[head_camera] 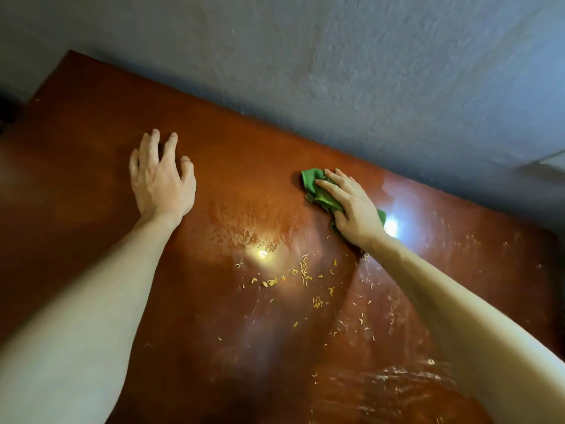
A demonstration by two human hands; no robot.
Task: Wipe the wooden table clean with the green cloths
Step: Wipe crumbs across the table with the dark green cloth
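Two bare forearms (91,301) reach out from the camera across a wooden table (91,117) pushed against a wall. The left hand (162,179) rests on bare wood with its fingers spread and holds nothing. The right hand (351,206) presses down on a bunched green cloth (315,186) with its fingers laid out over it, near the table's far edge by the wall. Only this one cloth is in view.

Yellowish crumbs (302,273) lie scattered on the wood between the two arms, nearer the camera than the cloth and untouched by it. A long sweep toward the near edge would likely tip them onto the floor rather than gather them. A push the other way could pack them along the foot of the wall. Bunched as it is, the cloth covers little ground and may only drag the wet streaks (241,221) wider.

The tabletop is reddish-brown and glossy, with two bright lamp reflections (262,254) and pale smears to the right and at the near edge. The wall (367,71) behind is rough, grey-blue plaster.
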